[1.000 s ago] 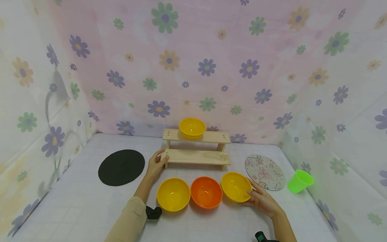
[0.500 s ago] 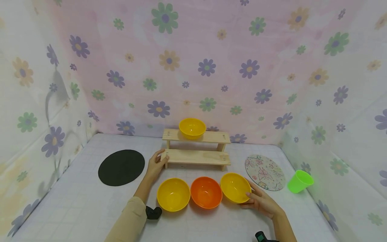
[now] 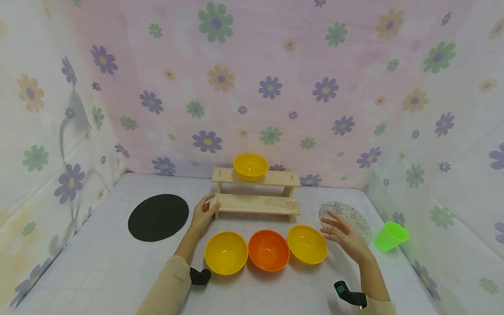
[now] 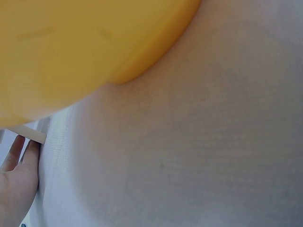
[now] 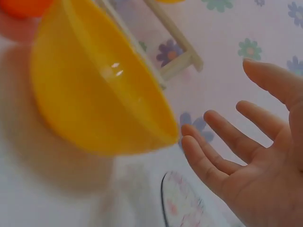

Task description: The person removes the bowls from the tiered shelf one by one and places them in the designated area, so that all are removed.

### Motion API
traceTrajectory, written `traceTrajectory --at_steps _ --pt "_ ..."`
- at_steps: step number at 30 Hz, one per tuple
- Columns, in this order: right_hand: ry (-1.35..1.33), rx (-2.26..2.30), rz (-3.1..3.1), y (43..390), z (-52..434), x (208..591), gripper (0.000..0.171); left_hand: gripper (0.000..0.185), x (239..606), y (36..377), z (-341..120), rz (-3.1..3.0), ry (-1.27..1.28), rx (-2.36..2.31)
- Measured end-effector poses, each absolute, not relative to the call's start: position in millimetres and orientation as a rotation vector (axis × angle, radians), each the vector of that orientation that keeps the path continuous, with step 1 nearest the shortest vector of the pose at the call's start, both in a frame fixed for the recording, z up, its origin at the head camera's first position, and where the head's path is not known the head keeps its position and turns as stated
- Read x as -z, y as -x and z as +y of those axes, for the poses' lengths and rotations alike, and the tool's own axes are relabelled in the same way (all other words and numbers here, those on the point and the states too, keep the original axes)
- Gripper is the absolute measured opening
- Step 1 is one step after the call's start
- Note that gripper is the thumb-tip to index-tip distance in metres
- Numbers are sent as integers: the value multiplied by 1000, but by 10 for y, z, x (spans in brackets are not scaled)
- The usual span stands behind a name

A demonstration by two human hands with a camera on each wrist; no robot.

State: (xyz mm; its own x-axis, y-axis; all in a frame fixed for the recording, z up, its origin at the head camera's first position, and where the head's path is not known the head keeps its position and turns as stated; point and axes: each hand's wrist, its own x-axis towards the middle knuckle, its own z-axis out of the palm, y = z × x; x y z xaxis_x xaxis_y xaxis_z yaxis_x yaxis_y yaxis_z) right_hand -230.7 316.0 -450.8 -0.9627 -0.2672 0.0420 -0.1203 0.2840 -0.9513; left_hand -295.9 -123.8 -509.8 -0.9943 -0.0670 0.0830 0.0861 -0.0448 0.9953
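Three bowls stand in a row on the table: a yellow bowl [image 3: 226,253], an orange bowl [image 3: 268,250] and a second yellow bowl [image 3: 307,244] [image 5: 94,99]. My right hand [image 3: 341,232] [image 5: 246,156] hovers just right of that last bowl, fingers spread and straight, holding nothing. My left hand [image 3: 202,214] [image 4: 16,177] grips the left end of the lower step of a wooden two-step shelf [image 3: 256,203]. Another yellow bowl [image 3: 250,166] sits on the shelf's top step.
A black round mat [image 3: 158,217] lies at the left. A patterned round mat [image 3: 348,218] lies at the right, partly behind my right hand. A green cup [image 3: 390,236] lies tipped near the right wall. Flowered cloth walls close in the table.
My right hand let go of the right yellow bowl and lifted up and to the right, opening its fingers. The left hand stayed on the shelf.
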Motion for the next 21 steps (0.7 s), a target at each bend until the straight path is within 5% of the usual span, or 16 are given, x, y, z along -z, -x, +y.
traceTrajectory --at_steps 21 --pt "519 2094 2146 3279 2055 4084 59 50 4783 2774 -1223 -2096 28 2250"
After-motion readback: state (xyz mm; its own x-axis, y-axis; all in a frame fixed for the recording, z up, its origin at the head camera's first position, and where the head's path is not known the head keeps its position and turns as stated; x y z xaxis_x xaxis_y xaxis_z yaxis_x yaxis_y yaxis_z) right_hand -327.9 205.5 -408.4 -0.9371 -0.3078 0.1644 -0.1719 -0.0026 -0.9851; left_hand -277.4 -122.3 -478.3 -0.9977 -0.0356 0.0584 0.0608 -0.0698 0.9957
